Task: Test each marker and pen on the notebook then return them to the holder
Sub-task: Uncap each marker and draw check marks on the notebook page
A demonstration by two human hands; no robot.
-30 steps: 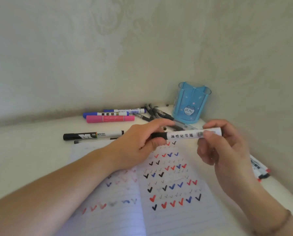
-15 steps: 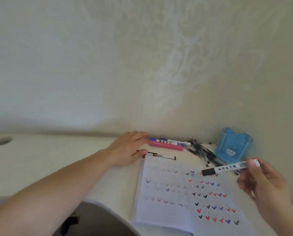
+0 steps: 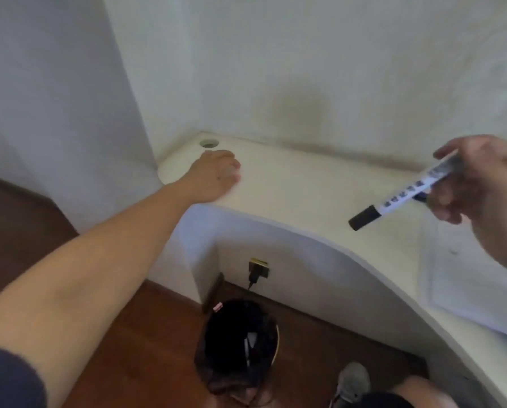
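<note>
**Risk: marker being held away from notebook**

Marker (image 3: 405, 192) is being pinched in curled right hand (image 3: 479, 187), over desk (image 3: 305, 187) edge, cap end down. Left hand (image 3: 217, 175) is being pressed on desk's far-left corner, fingers blurred, grip can't be told. Notebook (image 3: 476, 284) is being left at desk's right; marker poss. dropped to floor w/ attention off it.

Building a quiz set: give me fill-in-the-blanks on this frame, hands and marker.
1. The marker is held in the ____ hand.
2. The marker's cap is ____ in colour.
3. The left hand rests on the ____, near the round hole.
4. On the floor under the desk stands a black ____.

Missing: right; black; desk; bin
</note>
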